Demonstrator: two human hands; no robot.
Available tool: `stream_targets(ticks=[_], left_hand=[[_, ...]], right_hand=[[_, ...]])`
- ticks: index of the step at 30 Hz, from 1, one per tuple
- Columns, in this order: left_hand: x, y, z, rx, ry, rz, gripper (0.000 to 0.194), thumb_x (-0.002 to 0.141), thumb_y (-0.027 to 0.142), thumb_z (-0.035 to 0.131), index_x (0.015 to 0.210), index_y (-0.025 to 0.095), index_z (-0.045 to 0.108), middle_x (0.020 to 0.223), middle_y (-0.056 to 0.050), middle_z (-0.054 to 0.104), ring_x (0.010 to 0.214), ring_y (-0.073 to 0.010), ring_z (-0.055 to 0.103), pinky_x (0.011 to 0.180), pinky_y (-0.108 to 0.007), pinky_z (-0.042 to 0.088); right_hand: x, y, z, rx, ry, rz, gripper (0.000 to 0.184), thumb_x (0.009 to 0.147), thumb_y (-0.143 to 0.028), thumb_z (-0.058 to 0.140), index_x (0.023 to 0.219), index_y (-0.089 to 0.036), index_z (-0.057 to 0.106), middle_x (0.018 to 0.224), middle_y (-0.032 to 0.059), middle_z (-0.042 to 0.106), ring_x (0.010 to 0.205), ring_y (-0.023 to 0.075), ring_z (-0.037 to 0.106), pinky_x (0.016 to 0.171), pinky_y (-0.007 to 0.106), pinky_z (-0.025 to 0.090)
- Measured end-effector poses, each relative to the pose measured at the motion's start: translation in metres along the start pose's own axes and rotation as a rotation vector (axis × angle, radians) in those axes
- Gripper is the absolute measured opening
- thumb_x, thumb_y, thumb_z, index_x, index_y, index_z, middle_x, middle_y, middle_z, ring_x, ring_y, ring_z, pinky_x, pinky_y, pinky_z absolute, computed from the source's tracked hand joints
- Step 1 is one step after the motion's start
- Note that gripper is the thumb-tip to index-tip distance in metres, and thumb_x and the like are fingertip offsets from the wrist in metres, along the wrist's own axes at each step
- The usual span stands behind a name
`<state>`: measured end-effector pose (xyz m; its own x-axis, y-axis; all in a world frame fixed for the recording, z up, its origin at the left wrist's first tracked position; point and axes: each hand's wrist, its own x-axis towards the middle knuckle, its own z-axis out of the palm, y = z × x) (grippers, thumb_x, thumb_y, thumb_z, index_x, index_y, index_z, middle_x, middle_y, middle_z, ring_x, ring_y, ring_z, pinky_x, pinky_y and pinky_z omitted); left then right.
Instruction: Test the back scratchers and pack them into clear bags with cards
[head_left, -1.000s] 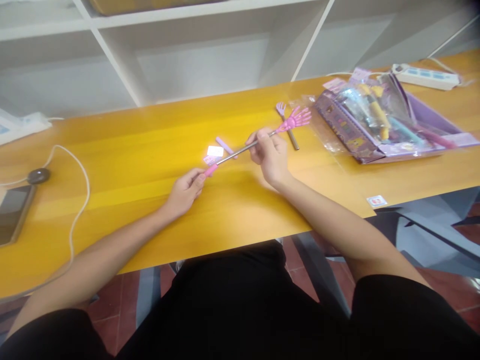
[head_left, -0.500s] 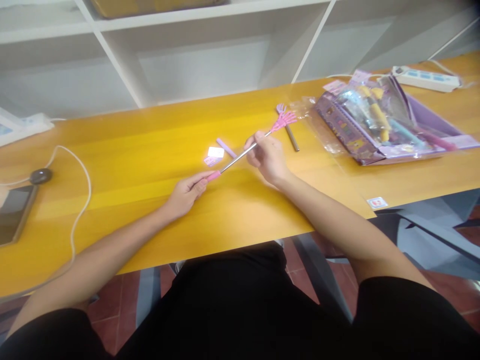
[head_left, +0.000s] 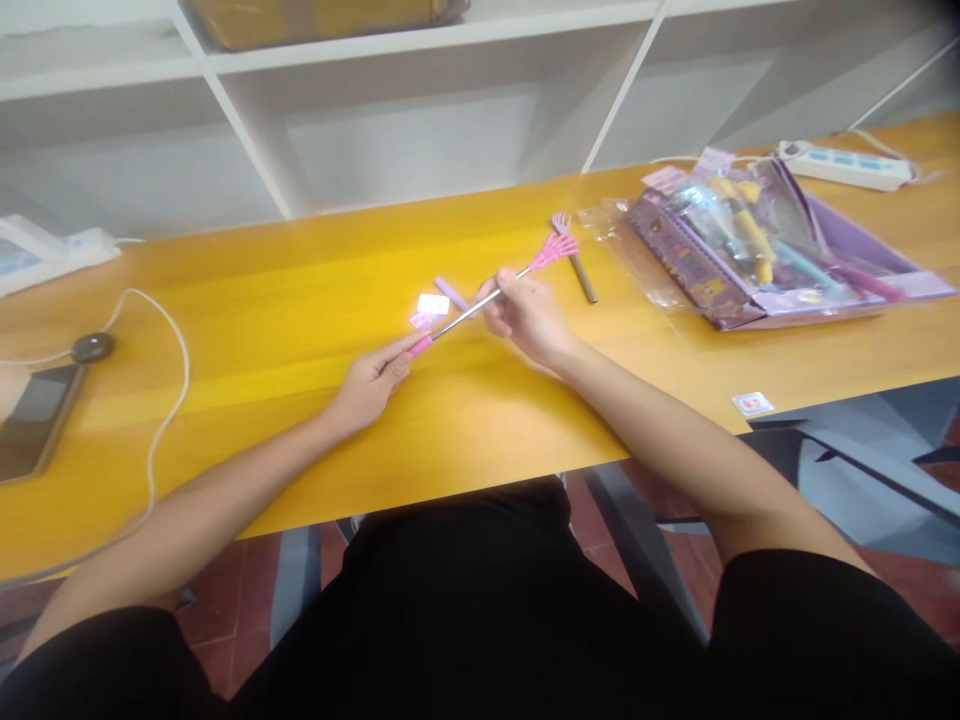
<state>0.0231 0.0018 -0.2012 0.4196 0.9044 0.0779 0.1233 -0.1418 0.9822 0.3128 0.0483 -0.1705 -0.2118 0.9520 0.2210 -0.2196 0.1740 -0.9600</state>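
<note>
A pink telescopic back scratcher (head_left: 480, 302) with a metal shaft and a hand-shaped pink claw is held over the yellow table (head_left: 300, 400). My left hand (head_left: 370, 382) is closed on its pink handle end. My right hand (head_left: 525, 315) pinches the shaft just below the claw. A second scratcher (head_left: 576, 262) with a purple claw and a dark shaft lies on the table right behind the pink claw.
A small purple strip (head_left: 451, 292) and small paper tags (head_left: 429, 308) lie near the shaft. A purple toy package in clear plastic (head_left: 757, 250) sits at the right, a power strip (head_left: 844, 166) behind it. A phone (head_left: 34, 418), cable (head_left: 161, 400) and white shelves (head_left: 420, 110) are at left and behind.
The shaft has been pushed shorter: the pink claw has slid back left toward my hands, and my right hand has moved left with it. My left hand stays nearly in place.
</note>
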Motion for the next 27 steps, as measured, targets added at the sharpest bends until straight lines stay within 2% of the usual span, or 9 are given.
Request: stream_targets(ticks=[6, 12, 15, 18, 22, 25, 27], left_hand=[[0.001, 0.002, -0.003, -0.045, -0.023, -0.039, 0.071, 0.107, 0.065, 0.075, 0.160, 0.018, 0.074, 0.065, 0.006, 0.040, 0.056, -0.0105, 0.032, 0.052, -0.024, 0.028], [0.001, 0.003, -0.003, -0.078, -0.023, -0.046, 0.070, 0.103, 0.067, 0.080, 0.152, 0.016, 0.079, 0.065, 0.006, 0.041, 0.055, -0.0091, 0.033, 0.052, -0.023, 0.026], [0.002, 0.004, 0.000, -0.079, -0.007, -0.040, 0.071, 0.103, 0.068, 0.080, 0.152, 0.017, 0.079, 0.066, 0.006, 0.041, 0.055, -0.0092, 0.033, 0.052, -0.024, 0.027], [0.006, 0.005, 0.003, -0.073, 0.017, -0.029, 0.073, 0.105, 0.068, 0.076, 0.158, 0.019, 0.075, 0.067, 0.006, 0.040, 0.055, -0.0095, 0.032, 0.051, -0.024, 0.026], [0.006, 0.007, 0.005, -0.015, 0.040, -0.029, 0.070, 0.108, 0.066, 0.073, 0.160, 0.020, 0.074, 0.068, 0.006, 0.040, 0.057, -0.0105, 0.033, 0.052, -0.025, 0.027], [0.003, 0.008, 0.005, 0.064, 0.053, -0.023, 0.059, 0.110, 0.059, 0.073, 0.155, 0.021, 0.078, 0.070, 0.004, 0.047, 0.063, -0.0117, 0.038, 0.056, -0.025, 0.030], [0.002, 0.008, 0.005, 0.112, 0.058, -0.019, 0.053, 0.111, 0.054, 0.072, 0.152, 0.022, 0.080, 0.072, 0.002, 0.051, 0.067, -0.0122, 0.040, 0.059, -0.025, 0.032]], right_hand=[[-0.002, 0.003, 0.000, 0.021, -0.061, 0.017, 0.072, 0.086, -0.091, 0.084, 0.084, -0.020, 0.071, 0.064, -0.0037, 0.052, 0.049, 0.0083, 0.040, 0.048, 0.026, 0.032], [-0.009, 0.011, 0.012, 0.070, -0.163, 0.034, 0.073, 0.086, -0.092, 0.085, 0.090, -0.020, 0.074, 0.065, -0.0036, 0.055, 0.049, 0.0092, 0.046, 0.048, 0.027, 0.036], [-0.007, 0.011, 0.015, 0.074, -0.168, 0.041, 0.072, 0.087, -0.090, 0.085, 0.092, -0.019, 0.074, 0.066, -0.0037, 0.054, 0.051, 0.0088, 0.045, 0.048, 0.026, 0.035], [0.002, 0.009, 0.009, 0.106, -0.088, 0.039, 0.068, 0.088, -0.086, 0.088, 0.091, -0.019, 0.074, 0.065, -0.0050, 0.047, 0.053, 0.0082, 0.041, 0.049, 0.026, 0.032], [0.018, 0.011, -0.013, 0.179, 0.157, 0.056, 0.067, 0.089, -0.085, 0.086, 0.095, -0.021, 0.068, 0.070, -0.0059, 0.045, 0.052, 0.0070, 0.033, 0.047, 0.025, 0.027], [0.026, 0.014, -0.032, 0.037, 0.286, -0.029, 0.059, 0.093, -0.079, 0.083, 0.101, -0.024, 0.065, 0.076, -0.0042, 0.052, 0.053, 0.0076, 0.035, 0.048, 0.025, 0.029], [0.030, 0.015, -0.042, -0.089, 0.318, -0.087, 0.055, 0.095, -0.076, 0.081, 0.103, -0.025, 0.064, 0.078, -0.0032, 0.055, 0.055, 0.0089, 0.040, 0.049, 0.025, 0.030]])
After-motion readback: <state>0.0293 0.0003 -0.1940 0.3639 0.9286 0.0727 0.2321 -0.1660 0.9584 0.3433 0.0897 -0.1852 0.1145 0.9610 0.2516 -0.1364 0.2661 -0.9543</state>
